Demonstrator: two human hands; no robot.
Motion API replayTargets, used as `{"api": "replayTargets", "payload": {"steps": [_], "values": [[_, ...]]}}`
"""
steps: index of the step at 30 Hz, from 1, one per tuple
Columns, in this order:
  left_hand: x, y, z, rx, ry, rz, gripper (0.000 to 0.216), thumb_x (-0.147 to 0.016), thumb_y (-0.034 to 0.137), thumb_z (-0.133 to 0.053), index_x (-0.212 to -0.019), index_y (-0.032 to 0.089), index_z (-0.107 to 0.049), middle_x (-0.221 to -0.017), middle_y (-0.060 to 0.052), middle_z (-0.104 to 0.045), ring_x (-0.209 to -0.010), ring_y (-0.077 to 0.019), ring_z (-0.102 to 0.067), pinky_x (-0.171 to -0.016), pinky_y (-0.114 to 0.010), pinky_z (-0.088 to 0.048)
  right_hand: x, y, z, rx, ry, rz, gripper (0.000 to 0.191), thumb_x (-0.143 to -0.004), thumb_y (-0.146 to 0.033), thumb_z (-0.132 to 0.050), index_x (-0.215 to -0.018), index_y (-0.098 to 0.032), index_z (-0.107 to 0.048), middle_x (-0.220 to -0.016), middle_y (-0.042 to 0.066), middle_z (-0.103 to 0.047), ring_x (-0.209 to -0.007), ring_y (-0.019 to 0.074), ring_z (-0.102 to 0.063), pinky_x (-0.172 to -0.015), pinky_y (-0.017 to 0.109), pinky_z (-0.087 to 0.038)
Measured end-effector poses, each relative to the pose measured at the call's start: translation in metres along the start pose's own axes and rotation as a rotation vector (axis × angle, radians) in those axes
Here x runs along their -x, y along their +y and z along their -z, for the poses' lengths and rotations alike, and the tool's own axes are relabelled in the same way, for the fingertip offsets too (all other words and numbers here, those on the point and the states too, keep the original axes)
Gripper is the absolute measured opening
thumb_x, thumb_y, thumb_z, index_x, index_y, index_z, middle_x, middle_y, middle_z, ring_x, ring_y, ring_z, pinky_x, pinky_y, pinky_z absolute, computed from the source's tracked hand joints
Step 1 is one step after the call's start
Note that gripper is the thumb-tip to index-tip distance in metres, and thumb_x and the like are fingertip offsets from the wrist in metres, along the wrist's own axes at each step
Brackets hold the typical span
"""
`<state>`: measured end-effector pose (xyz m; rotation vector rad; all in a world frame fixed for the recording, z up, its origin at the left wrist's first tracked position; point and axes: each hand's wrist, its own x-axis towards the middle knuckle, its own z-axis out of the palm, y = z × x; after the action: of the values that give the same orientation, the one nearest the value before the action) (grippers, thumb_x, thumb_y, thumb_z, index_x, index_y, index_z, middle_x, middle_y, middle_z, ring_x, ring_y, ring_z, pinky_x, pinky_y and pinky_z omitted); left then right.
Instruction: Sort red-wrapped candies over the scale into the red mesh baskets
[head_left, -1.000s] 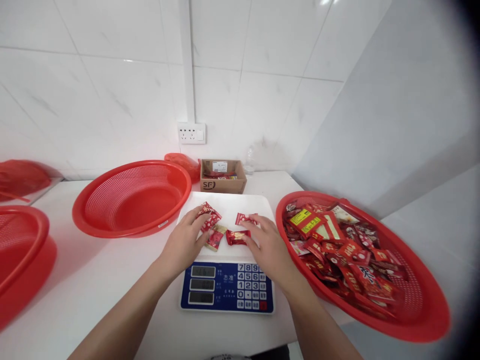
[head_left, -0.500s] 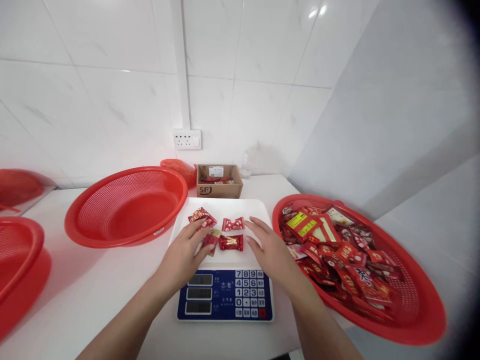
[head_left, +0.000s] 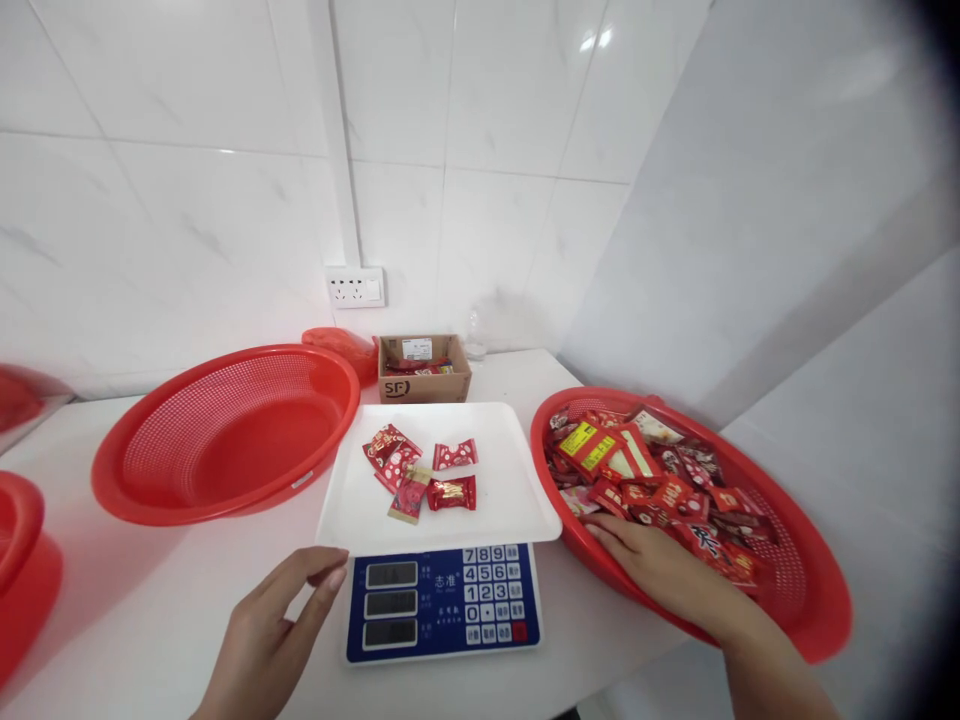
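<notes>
Far left there's a slice of a red tub (head_left: 30, 590), then a big red colander (head_left: 187, 430) on the white table (head_left: 172, 580). Left hand (head_left: 266, 630) is loosely curled by the scale (head_left: 442, 610), thumb and index tips close but not pinching anything I can see, right at the tray's near-left corner. Can't tell if they touch it. On the white tray (head_left: 510, 490), 2 red packets (head_left: 454, 475) sit right of a small overlapping pile (head_left: 392, 455). An SF cardboard box (head_left: 424, 388) is behind. Right hand (head_left: 649, 560) reaches over the rim of the loaded basket (head_left: 821, 610), fingers among more packets; can't tell if it's gripping any.
</notes>
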<state>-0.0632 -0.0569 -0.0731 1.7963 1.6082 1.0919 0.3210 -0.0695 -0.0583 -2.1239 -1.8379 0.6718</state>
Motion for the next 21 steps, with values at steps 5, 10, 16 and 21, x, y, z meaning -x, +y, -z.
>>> {"api": "replayTargets", "payload": {"steps": [5, 10, 16, 21], "values": [[0.002, 0.008, -0.009, 0.051, -0.059, -0.028, 0.027, -0.081, 0.048, -0.056, -0.086, 0.025, -0.068, -0.086, -0.002, -0.070, -0.076, -0.0177, -0.064, -0.042, -0.017, -0.045, 0.003, -0.008, 0.004, -0.044, -0.048, 0.019, 0.047, -0.091, -0.048, -0.033, -0.106, -0.023, -0.070, -0.118, 0.006, -0.067, -0.109, 0.0279, -0.062, -0.093, 0.044, -0.049], [0.005, 0.001, -0.009, 0.044, -0.077, -0.047, 0.026, -0.081, 0.048, -0.057, -0.089, 0.025, -0.068, -0.088, -0.002, -0.070, -0.077, -0.0172, -0.065, -0.044, -0.016, -0.047, 0.004, -0.008, 0.005, -0.056, -0.077, 0.006, 0.051, -0.092, -0.049, -0.030, -0.111, -0.022, -0.068, -0.122, 0.007, -0.064, -0.113, 0.0292, -0.059, -0.097, 0.045, -0.046], [0.003, -0.016, -0.001, -0.026, -0.151, -0.102, 0.028, -0.082, 0.045, -0.056, -0.095, 0.023, -0.068, -0.091, -0.004, -0.072, -0.079, -0.0181, -0.068, -0.044, -0.015, -0.050, 0.001, -0.011, 0.011, -0.084, -0.212, -0.079, 0.059, -0.091, -0.053, -0.029, -0.121, -0.014, -0.062, -0.131, 0.010, -0.057, -0.124, 0.0300, -0.049, -0.108, 0.045, -0.033], [0.005, -0.021, 0.000, -0.035, -0.144, -0.120, 0.026, -0.083, 0.044, -0.055, -0.096, 0.025, -0.068, -0.094, -0.003, -0.072, -0.080, -0.0177, -0.069, -0.044, -0.014, -0.051, 0.002, -0.006, 0.014, -0.119, -0.189, -0.055, 0.057, -0.088, -0.056, -0.033, -0.116, -0.018, -0.065, -0.129, 0.008, -0.060, -0.121, 0.0304, -0.051, -0.106, 0.045, -0.035]]}}
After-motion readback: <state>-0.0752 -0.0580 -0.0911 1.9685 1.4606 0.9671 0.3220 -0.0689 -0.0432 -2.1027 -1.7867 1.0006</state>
